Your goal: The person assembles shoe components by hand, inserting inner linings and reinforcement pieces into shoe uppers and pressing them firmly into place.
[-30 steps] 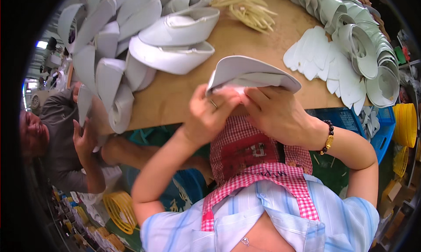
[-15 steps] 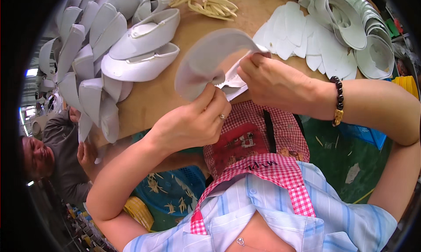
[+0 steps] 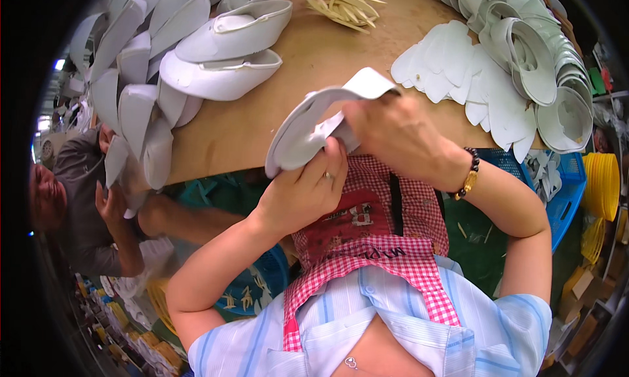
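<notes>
A white shoe upper (image 3: 295,138), curved round an open middle, is held up between my hands above the table's near edge. My left hand (image 3: 301,197) pinches its rounded toe end from below, fingers closed on the material. At the other end, my right hand (image 3: 393,131) is closed round the upper near its dark-edged heel part; motion blurs those fingers. A white flap shows inside the opening, partly hidden by my hands.
On the tan table (image 3: 229,131) lie formed white uppers (image 3: 223,72) at left, pale strips (image 3: 334,6) at the back, flat white sole-shaped pieces (image 3: 439,69) and stacked uppers (image 3: 521,59) at right. A co-worker (image 3: 85,187) sits at left handling a white piece. Blue baskets (image 3: 567,203) stand below.
The upper has tilted and turned more edge-on, its heel end now bent over at the top. My right hand has shifted round that end; my left hand stays at the toe.
</notes>
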### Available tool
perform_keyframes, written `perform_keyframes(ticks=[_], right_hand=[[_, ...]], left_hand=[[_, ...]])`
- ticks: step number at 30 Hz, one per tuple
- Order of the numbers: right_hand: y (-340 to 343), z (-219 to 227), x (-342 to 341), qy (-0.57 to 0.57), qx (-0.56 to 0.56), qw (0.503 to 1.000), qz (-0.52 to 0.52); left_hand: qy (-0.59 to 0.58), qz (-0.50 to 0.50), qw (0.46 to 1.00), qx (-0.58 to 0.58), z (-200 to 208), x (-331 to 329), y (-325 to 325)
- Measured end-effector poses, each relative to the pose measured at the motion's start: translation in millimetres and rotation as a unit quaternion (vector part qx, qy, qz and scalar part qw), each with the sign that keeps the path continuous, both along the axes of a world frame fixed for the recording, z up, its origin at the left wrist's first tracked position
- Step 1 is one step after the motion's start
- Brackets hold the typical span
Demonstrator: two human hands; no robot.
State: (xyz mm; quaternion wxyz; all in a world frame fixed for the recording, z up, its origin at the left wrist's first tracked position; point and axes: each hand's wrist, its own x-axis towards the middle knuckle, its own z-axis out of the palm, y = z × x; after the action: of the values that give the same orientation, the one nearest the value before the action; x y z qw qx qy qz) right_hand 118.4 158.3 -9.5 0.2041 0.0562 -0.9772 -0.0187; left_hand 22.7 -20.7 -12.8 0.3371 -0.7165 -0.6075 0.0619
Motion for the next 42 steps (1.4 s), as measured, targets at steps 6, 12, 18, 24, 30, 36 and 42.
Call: perform_keyframes(ticks=[6,12,18,24,30,36,42], right_hand=[[-3.7,14.0,-9.6,-0.032,-0.068,0.997,-0.03],[-9.4,12.1,-15.5,-0.024,-0.077,0.996,-0.026],[-5.5,9.2,-21.8,-0.018,-0.059,0.995,-0.076],[-6.0,8.9,-11.1,-0.038,-0.113,0.992,-0.033],[-9.5,2.5,-15.7,0.009,-0.081,0.996,-0.046],[-12.1,7.5,-13.8,0.019,-0.09,0.992,-0.082],[-12.3,0.4,-8.5,-0.003,-0.128,0.989,-0.08]], left_hand=[[-0.083,0.085,0.992,0.027,-7.3,10.3,0.6],[-0.125,0.174,0.974,0.078,-21.4,23.4,9.8],[-0.214,0.165,0.959,0.084,-19.6,12.4,15.7],[-0.298,0.18,0.931,0.107,-21.7,18.9,20.9],[-0.321,0.227,0.915,0.089,-17.9,27.9,24.6],[-0.322,0.229,0.914,0.088,-16.1,26.3,30.3],[-0.32,0.212,0.918,0.099,-23.9,22.2,26.0]])
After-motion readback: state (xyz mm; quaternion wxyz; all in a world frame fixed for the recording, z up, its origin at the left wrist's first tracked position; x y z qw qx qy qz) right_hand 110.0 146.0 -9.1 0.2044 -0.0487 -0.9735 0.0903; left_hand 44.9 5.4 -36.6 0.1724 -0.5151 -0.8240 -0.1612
